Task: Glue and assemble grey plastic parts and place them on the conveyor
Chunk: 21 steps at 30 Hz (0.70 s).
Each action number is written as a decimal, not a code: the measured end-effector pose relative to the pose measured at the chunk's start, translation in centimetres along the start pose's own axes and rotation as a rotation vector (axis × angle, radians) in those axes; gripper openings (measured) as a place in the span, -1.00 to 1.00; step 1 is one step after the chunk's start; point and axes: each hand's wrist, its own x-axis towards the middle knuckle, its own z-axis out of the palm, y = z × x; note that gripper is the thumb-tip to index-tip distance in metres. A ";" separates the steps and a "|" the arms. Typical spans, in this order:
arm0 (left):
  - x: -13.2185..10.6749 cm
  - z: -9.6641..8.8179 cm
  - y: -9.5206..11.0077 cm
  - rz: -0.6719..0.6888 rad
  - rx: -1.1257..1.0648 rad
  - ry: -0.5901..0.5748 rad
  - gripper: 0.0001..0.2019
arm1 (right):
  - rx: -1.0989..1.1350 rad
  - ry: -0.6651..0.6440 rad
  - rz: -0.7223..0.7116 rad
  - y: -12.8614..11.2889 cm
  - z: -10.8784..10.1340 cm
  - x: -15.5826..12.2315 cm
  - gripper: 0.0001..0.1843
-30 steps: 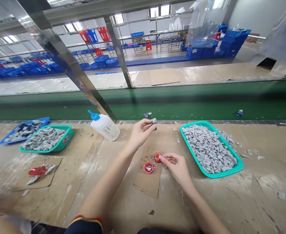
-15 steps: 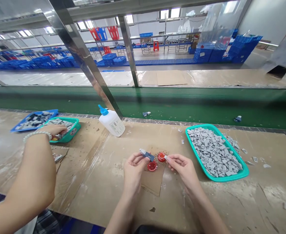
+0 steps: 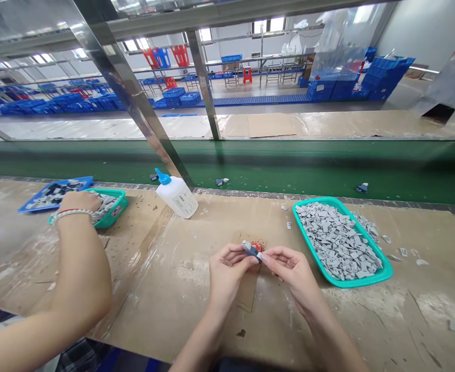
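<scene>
My left hand pinches a small dark blue-grey plastic part with a light grey end. My right hand is closed on a small light grey plastic piece, which meets the right end of the dark part; its fingertips cover most of it. Just behind the parts, a small red cap shows in part above a cardboard scrap. To the right stands a turquoise basket heaped with small light grey pieces.
A white bottle with a blue nozzle stands behind at left. A co-worker's hand reaches into another turquoise basket, beside a blue tray. Dark and grey parts lie on the green conveyor belt. A metal post slants down to the table's back edge.
My hands have come together, bringing the grey piece to the dark part and covering one red cap. Parts on the belt have shifted left. The co-worker's hand and forearm have moved.
</scene>
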 end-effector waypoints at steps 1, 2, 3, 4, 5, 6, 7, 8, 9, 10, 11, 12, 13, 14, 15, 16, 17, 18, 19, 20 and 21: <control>0.0 0.1 0.0 0.001 -0.001 0.000 -0.77 | -0.008 -0.003 0.004 0.0 -0.1 0.0 -0.75; -0.1 0.2 0.0 0.002 0.003 0.000 -0.77 | -0.017 -0.008 0.010 0.0 -0.1 0.0 -0.74; -0.1 0.3 0.0 0.003 0.012 -0.003 -0.77 | -0.025 -0.014 0.018 0.0 -0.2 0.0 -0.72; -0.2 0.3 0.0 0.002 0.027 -0.009 -0.78 | -0.032 -0.025 0.030 0.0 -0.4 0.0 -0.70; -0.2 0.4 -0.1 0.001 0.045 -0.016 -0.79 | -0.033 -0.041 0.045 0.0 -0.5 0.0 -0.69; -0.3 0.5 -0.1 -0.001 0.066 -0.025 -0.80 | -0.031 -0.059 0.062 0.0 -0.6 0.0 -0.66; -0.3 0.6 -0.2 -0.004 0.088 -0.034 -0.81 | -0.025 -0.078 0.080 0.0 -0.8 0.0 -0.64; -0.3 0.7 -0.3 -0.004 0.109 -0.040 -0.82 | -0.019 -0.093 0.097 0.0 -0.9 0.1 -0.61; -0.3 0.8 -0.5 -0.001 0.129 -0.041 -0.82 | -0.011 -0.100 0.108 0.0 -1.1 0.1 -0.58; -0.3 0.9 -0.6 0.004 0.147 -0.037 -0.82 | -0.003 -0.101 0.113 0.0 -1.3 0.1 -0.55; -0.3 0.9 -0.6 0.010 0.159 -0.032 -0.82 | 0.003 -0.100 0.112 -0.1 -1.5 0.2 -0.53; -0.2 1.0 -0.7 0.016 0.166 -0.031 -0.81 | 0.008 -0.104 0.110 -0.1 -1.6 0.2 -0.53; -0.2 1.1 -0.7 0.020 0.168 -0.034 -0.81 | 0.013 -0.116 0.106 -0.2 -1.8 0.3 -0.54; -0.1 1.2 -0.6 0.019 0.163 -0.042 -0.80 | 0.015 -0.133 0.101 -0.3 -2.0 0.3 -0.56; 0.0 1.3 -0.5 0.010 0.156 -0.059 -0.80 | 0.016 -0.151 0.097 -0.5 -2.2 0.3 -0.59; 0.1 1.4 -0.3 -0.008 0.146 -0.084 -0.78 | 0.016 -0.163 0.094 -0.7 -2.2 0.2 -0.61; 0.2 1.5 -0.1 -0.034 0.135 -0.112 -0.75 | 0.014 -0.165 0.090 -0.8 -2.2 0.2 -0.62; 0.3 1.6 0.1 -0.064 0.123 -0.145 -0.71 | 0.012 -0.159 0.082 -1.0 -2.2 0.1 -0.64; 0.4 1.7 0.3 -0.092 0.113 -0.178 -0.65 | 0.007 -0.151 0.071 -1.2 -2.1 0.0 -0.64; 0.5 1.8 0.4 -0.115 0.106 -0.208 -0.60 | -0.003 -0.149 0.057 -1.5 -2.0 0.0 -0.65; 0.6 1.9 0.5 -0.130 0.101 -0.233 -0.56 | -0.022 -0.154 0.040 -1.7 -2.0 0.0 -0.65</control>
